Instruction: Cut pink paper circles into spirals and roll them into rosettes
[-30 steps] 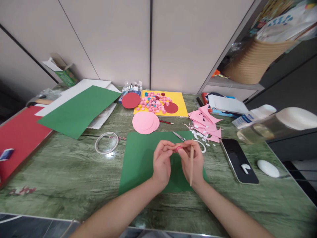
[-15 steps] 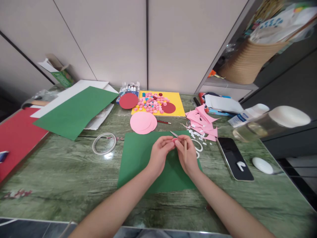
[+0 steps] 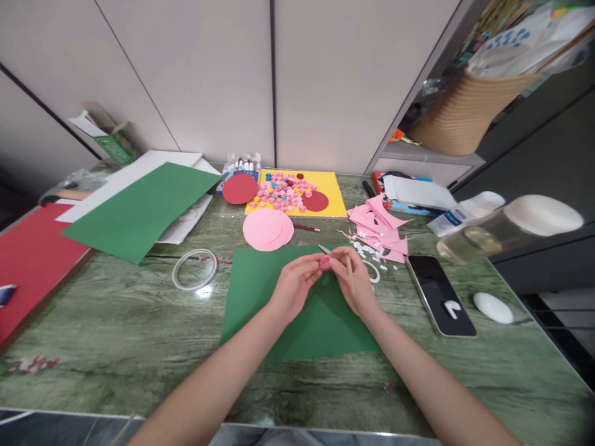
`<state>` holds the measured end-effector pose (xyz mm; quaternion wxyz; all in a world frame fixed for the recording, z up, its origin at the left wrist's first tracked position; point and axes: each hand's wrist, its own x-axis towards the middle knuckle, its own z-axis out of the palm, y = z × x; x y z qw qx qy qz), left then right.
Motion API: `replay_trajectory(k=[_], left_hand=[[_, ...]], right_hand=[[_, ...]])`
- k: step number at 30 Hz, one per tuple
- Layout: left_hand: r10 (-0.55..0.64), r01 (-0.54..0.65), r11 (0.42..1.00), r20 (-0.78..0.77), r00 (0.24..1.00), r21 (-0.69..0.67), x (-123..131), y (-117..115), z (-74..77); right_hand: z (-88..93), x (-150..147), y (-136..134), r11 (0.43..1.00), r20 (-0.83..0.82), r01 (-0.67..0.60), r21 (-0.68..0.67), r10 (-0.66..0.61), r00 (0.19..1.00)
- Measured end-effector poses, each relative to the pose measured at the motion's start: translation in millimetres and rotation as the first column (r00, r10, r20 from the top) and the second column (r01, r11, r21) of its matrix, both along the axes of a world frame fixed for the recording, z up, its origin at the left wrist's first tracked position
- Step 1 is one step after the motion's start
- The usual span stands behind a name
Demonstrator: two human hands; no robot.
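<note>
Between the fingertips of both hands is a small pink paper coil [image 3: 325,262], round like a rolled rosette. My left hand [image 3: 294,288] pinches its left side, and my right hand [image 3: 357,288] grips its right side. A thin tan stick [image 3: 349,266] is also tucked in the right hand's fingers. Both hands are above a green paper sheet [image 3: 255,322] lying on the table. Scissors [image 3: 374,272] with white handles lie behind the right hand, which partly covers them. Similar small pink, yellow, blue and red rosettes [image 3: 286,192] are heaped on a yellow sheet [image 3: 337,186].
Pink paper circles [image 3: 263,230] and a pencil [image 3: 307,228] lie behind the green sheet. Pink scraps [image 3: 379,226] and white bits are at the right, near a phone [image 3: 437,291], an earbud case [image 3: 493,308] and a bottle [image 3: 478,241]. A tape roll [image 3: 175,272] lies left.
Both hands have risen slightly, and the pink coil is turned so that more of its round face shows. The view has shifted a little.
</note>
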<state>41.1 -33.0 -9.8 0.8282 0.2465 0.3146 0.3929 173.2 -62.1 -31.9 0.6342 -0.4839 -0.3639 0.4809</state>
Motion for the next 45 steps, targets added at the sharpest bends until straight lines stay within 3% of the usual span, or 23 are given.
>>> replay_trajectory(k=[6, 15, 23, 33, 45], left_hand=[[-0.042, 0.057, 0.992, -0.123, 0.992, 0.116, -2, 0, 3.8], [-0.047, 0.117, 0.957, -0.257, 0.965, 0.267, -5, -2, 14.0], [0.14, -0.039, 0.916, -0.228, 0.964, 0.4, 4, -18, 4.9], [0.238, -0.198, 0.943, -0.126, 0.963, 0.267, 9, -27, 6.1], [0.262, -0.255, 0.958, -0.044, 0.964, 0.131, 12, -26, 0.8]], right_hand=[[5.9, 13, 2, 0.988, 0.271, -0.108, -0.114, 0.136, 0.953], [14.9, 21, -2, 0.969, 0.486, -0.221, -0.108, 0.245, 0.839], [27.4, 7, -14, 0.99, 0.519, -0.138, 0.007, 0.115, 0.847], [20.7, -3, -17, 0.996, 0.434, -0.069, 0.052, 0.04, 0.9], [12.1, -7, -9, 0.999, 0.413, -0.038, 0.005, 0.032, 0.91]])
